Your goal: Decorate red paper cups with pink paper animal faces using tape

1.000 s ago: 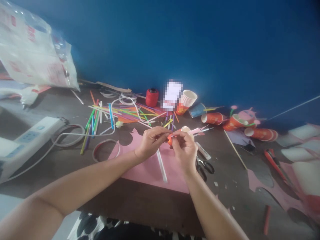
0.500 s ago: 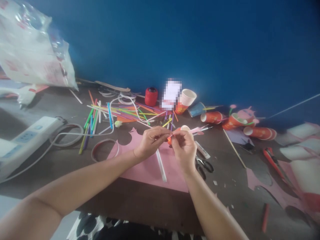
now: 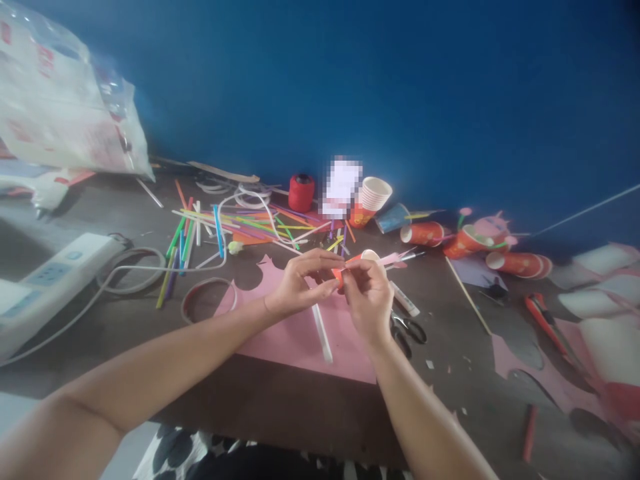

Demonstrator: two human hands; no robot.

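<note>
Cup, red-orange w/ white rim, partly hidden, L fingers parted, can't tell if R fingers grip it

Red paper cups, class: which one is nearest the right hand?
The red paper cup directly behind the right hand, partly hidden by it, white end showing. The cup stack stands farther back; the others are farther right.

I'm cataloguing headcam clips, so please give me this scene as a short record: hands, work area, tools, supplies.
Left hand: fingertips beside a small orange-red item, grip unclear
Right hand: fingers curled at the same item, mostly hidden
Below hands: pink sheet, white strip on it
Tools: black-handled scissors near right wrist
Supplies: coloured sticks, red spool
</note>
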